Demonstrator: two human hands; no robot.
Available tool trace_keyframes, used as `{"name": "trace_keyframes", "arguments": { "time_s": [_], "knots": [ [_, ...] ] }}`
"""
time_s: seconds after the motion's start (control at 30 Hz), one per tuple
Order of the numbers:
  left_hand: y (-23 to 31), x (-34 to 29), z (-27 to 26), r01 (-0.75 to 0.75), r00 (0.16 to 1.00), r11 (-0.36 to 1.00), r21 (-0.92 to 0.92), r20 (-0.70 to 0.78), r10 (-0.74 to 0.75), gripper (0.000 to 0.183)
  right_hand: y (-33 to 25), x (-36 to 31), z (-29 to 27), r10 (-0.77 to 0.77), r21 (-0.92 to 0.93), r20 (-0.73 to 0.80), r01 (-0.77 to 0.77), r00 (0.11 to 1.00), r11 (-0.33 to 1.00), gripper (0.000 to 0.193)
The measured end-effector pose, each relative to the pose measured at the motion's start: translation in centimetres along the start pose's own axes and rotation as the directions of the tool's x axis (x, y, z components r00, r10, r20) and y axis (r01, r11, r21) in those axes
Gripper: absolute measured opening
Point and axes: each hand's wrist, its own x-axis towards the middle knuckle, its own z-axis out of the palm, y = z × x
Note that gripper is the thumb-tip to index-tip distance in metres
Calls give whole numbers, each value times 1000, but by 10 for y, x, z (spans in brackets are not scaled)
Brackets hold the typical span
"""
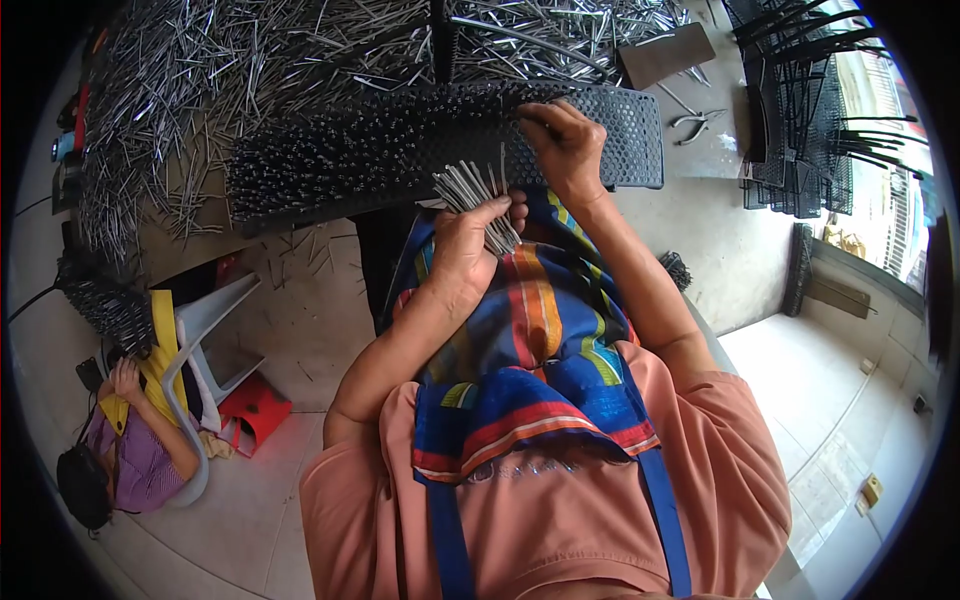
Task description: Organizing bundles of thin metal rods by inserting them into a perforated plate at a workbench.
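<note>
Across my lap lies a long black perforated rack [625,135], its left part and back edge packed with upright thin dark rods [320,150]. My left hand [468,238] is closed around a bundle of thin grey metal rods [462,187], which fan out toward the rack. One rod stands apart from the others near its fingertips. Over the rack's bare holes, right of the packed rods, my right hand [568,145] is closed in a pinch. Its fingertips reach the back row; what they hold, if anything, I cannot make out.
Behind the rack spreads a heap of loose metal rods [180,110]. A brown flat piece [668,55] and pliers [695,124] lie at the back right. Black racks [800,130] stand far right. At left, another person [140,440] sits near a grey plastic chair [195,350] and red bag [258,410].
</note>
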Motion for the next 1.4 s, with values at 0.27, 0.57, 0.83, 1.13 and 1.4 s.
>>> {"name": "trace_keyframes", "arguments": {
  "time_s": [0.27, 0.57, 0.83, 1.13, 1.4],
  "knots": [
    [-5, 4, -5, 20, 1000, 1000, -16, -18, -20, 18, -19, 15, 0, -67, -41, -63, 65, 996, 997, 20],
    [2, -3, -4, 26, 1000, 1000, 3, -17, -26, 18, -7, 22, 4, -174, -90, -58, 168, 983, 982, 12],
    [3, 1, 1, 28, 999, 999, -43, -16, -29, 21, -15, 9, -4, -135, -211, -16, 129, 991, 969, 11],
    [-3, -4, 9, 7, 996, 998, 68, 86, -13, 19, -15, -18, -32, 411, 428, 637, -743, 652, 515, 3],
    [-14, -22, -16, 44, 999, 953, 300, 13, -51, 23, 9, -3, -32, 335, 569, -167, -187, 928, 801, 12]
  ]
}}
